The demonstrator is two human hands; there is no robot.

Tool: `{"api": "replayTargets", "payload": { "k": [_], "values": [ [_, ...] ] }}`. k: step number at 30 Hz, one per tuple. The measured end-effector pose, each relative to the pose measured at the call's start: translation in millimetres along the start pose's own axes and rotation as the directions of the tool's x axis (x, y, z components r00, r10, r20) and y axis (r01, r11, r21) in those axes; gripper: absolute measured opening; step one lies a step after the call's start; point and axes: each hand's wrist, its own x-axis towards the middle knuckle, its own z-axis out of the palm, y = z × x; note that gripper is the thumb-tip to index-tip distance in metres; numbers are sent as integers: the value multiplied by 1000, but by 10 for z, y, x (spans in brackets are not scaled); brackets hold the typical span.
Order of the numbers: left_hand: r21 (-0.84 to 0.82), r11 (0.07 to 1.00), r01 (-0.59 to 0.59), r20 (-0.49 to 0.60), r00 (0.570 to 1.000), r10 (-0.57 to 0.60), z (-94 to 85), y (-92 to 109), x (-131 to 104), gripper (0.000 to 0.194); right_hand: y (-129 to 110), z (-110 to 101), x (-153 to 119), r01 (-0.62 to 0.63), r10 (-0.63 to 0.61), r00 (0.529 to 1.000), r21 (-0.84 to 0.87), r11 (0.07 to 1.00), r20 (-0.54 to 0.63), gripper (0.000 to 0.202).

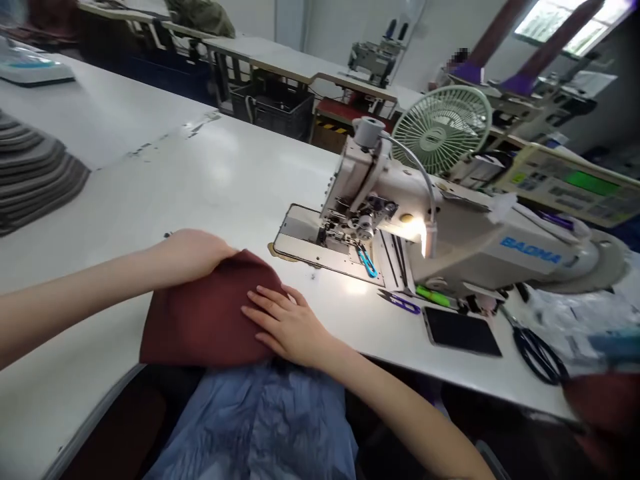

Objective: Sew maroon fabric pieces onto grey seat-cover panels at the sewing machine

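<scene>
Obs., sewing station: a dark maroon piece of woven cloth [210, 313], folded or doubled by the look of its rounded far edge, lies flat on the white worktable [200, 173] at its near edge, directly in front of the person and just left of the cream-coloured industrial sewing machine [450, 233]. Its near hem reaches the table edge, above a blue garment [260, 420] in the lap. Left hand [193, 253] sits at the far left corner of the cloth, fingers curled under or around the edge; whether they pinch the fabric or merely rest on it cannot be told, as the fingertips are hidden. Right hand [287, 323] lies palm-down on the right part of the cloth, fingers [260, 310] spread moderately wide and flat, pressing rather than gripping, tips pointing left toward the middle of the piece. Judgement: the cloth looks light, limp and soft, with no stiffness of its own; it will drape and crease if lifted from one point, and should slide easily on the smooth tabletop. Best taken by pinching two corners or an edge with both hands, or moved by flat-palm pressure. Not fragile. Nearby, well apart from the hands: a dark phone [463, 331], black-handled scissors [537, 353], a pale green fan [443, 130].
</scene>
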Motion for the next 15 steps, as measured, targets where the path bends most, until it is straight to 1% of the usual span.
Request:
{"api": "replayTargets", "payload": {
  "k": [2, 3, 4, 5, 6, 8, 9, 10, 11, 12, 13, 14, 15],
  "values": [
    [148, 987, 55, -98, 994, -41, 101, -194, 123, 36, 194, 49, 201, -17, 17, 999, 2, 1000, 34, 46],
    [203, 976, 80, -158, 986, -48, 158, -293, 180, 40, 268, 68, 303, -39, 39, 999, -1, 999, 33, 45],
    [238, 966, 103, -240, 970, -45, 219, -397, 230, 42, 330, 83, 401, -63, 63, 997, -4, 998, 32, 45],
    [253, 961, 114, -310, 950, -31, 283, -507, 271, 44, 381, 93, 491, -86, 86, 996, -6, 996, 33, 43],
    [255, 961, 110, -357, 934, -12, 347, -618, 301, 44, 421, 99, 571, -101, 101, 994, -5, 995, 34, 41],
    [238, 966, 100, -415, 910, 8, 464, -827, 320, 45, 477, 100, 688, -129, 128, 991, 24, 991, 21, 40],
    [217, 971, 103, -442, 897, 4, 514, -915, 310, 46, 493, 95, 723, -148, 149, 989, 59, 987, -8, 42],
    [183, 977, 112, -475, 880, -12, 559, -989, 290, 48, 505, 85, 742, -179, 186, 981, 110, 978, -62, 45],
    [142, 982, 127, -513, 858, -36, 600, -1047, 264, 49, 513, 74, 748, -219, 244, 960, 178, 959, -134, 48],
    [102, 985, 143, -548, 834, -64, 637, -1091, 237, 49, 521, 61, 745, -262, 321, 924, 269, 927, -209, 52],
    [64, 986, 155, -577, 812, -90, 671, -1123, 214, 49, 531, 49, 737, -299, 411, 875, 383, 874, -256, 55],
    [30, 987, 159, -594, 797, -110, 698, -1145, 200, 48, 547, 40, 729, -321, 498, 831, 516, 794, -250, 58],
    [3, 988, 154, -594, 795, -122, 716, -1159, 198, 47, 568, 36, 723, -329, 560, 809, 650, 685, -179, 61]
  ]
}}
